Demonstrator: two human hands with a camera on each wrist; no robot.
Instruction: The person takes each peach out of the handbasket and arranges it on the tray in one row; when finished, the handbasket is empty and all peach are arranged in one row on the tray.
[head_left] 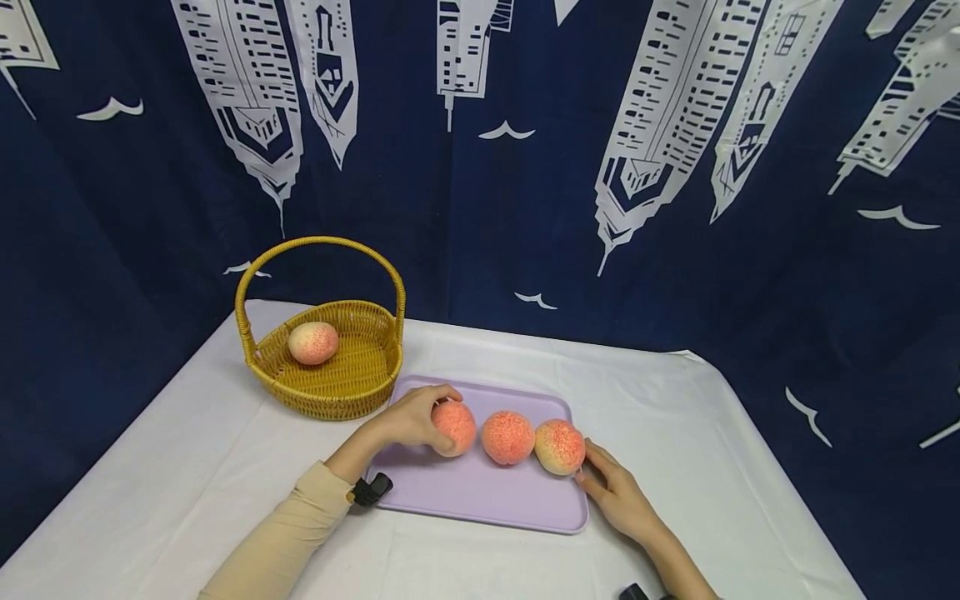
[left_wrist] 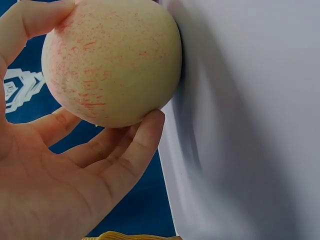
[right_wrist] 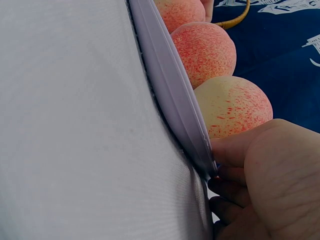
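My left hand [head_left: 408, 419] grips a pink-and-cream peach [head_left: 456, 428] at the left of a lilac tray [head_left: 480, 497]. The left wrist view shows thumb and fingertips spread around this peach [left_wrist: 115, 65], which is close to the tray surface. Two more peaches sit on the tray, a middle peach [head_left: 507, 437] and a right peach [head_left: 558, 447] beside it. My right hand [head_left: 621, 500] holds the tray's right edge near the right peach. In the right wrist view the thumb lies at the tray rim [right_wrist: 175, 100], the other fingers partly hidden below.
A yellow woven basket [head_left: 330, 405] with a tall arched handle stands behind and left of the tray, one peach [head_left: 313, 342] inside it. A white cloth [head_left: 675, 433] covers the table. Behind hangs a dark blue curtain [head_left: 510, 217] with white building prints.
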